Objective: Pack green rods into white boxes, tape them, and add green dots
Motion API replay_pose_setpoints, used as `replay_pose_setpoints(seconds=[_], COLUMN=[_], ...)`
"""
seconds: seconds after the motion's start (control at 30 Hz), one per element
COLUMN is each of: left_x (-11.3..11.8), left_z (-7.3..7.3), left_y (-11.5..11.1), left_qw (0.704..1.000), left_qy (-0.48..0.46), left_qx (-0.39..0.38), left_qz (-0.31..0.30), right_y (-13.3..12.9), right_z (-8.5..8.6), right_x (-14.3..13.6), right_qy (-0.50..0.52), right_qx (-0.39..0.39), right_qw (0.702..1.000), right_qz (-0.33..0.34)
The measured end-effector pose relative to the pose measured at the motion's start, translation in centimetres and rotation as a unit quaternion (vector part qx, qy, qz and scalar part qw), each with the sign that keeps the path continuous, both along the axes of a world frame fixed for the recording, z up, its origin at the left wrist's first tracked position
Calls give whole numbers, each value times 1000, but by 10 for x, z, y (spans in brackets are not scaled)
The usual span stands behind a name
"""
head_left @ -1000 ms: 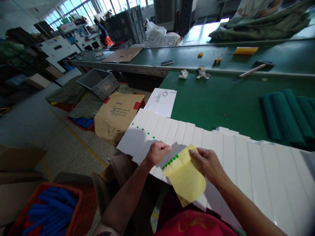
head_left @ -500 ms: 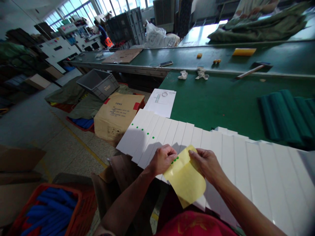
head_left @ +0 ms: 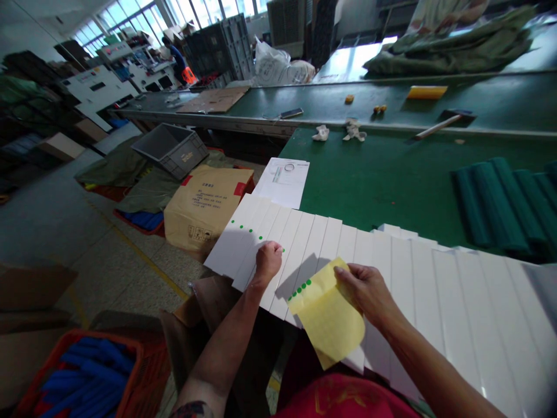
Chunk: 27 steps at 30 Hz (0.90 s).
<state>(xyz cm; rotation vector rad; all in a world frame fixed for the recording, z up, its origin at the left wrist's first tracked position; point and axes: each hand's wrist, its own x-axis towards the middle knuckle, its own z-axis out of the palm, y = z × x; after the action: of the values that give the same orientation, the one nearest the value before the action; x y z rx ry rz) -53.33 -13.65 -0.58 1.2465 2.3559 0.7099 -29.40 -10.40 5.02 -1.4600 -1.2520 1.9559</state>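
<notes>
A row of overlapping white boxes runs along the near side of the green table. Small green dots mark several boxes at the left end. My left hand is closed over one of these boxes, its fingertips pinching a green dot sticker at the box surface. Held between thumb and fingers of my right hand is a yellow backing sheet, its lower part hanging down over the front edge of the boxes. Several green dots line the sheet's upper left edge.
A printed white paper lies behind the boxes. Green rolls rest at the right of the green table. To the left are a brown package, a grey crate and an orange basket of blue pieces. A person stands across the table.
My left hand has moved from the yellow sheet up and left to the white boxes, with a green dot at its fingertips. My right hand and the sheet have barely moved.
</notes>
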Motion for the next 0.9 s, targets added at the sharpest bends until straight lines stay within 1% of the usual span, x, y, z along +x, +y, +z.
replay_pose_setpoints(seconds=[0.2, 0.27, 0.37, 0.43, 0.5, 0.57, 0.63, 0.73, 0.9], left_x=[10, 13, 20, 24, 29, 34, 37, 40, 43], left_z=[4, 9, 21, 31, 41, 49, 55, 59, 56], left_y=[0, -1, -6, -10, -16, -23, -28, -32, -32], left_qw=[999, 998, 999, 999, 994, 980, 967, 958, 957], left_qy=[46, 55, 49, 12, -48, -111, -160, -203, -235], left_qx=[-8, 0, 11, 6, -3, -11, -15, -15, -10], left_qz=[-6, 3, 6, -33, -99, -162, -198, -204, -169], right_y=[0, 0, 0, 0, 0, 0, 1, 1, 1], right_z=[-1, 0, 1, 1, 1, 0, 0, 1, 1], right_x=[1, 2, 3, 3, 3, 3, 4, 3, 3], right_qy=[12, 12, 9, 8, 9, 7, 6, 11, 0], right_qx=[1, 9, 14, 12, 15, 21, 19, 10, 23], right_qw=[1000, 1000, 1000, 1000, 1000, 1000, 1000, 1000, 1000], right_qz=[2, 6, 8, 7, 7, 5, 2, -4, 3])
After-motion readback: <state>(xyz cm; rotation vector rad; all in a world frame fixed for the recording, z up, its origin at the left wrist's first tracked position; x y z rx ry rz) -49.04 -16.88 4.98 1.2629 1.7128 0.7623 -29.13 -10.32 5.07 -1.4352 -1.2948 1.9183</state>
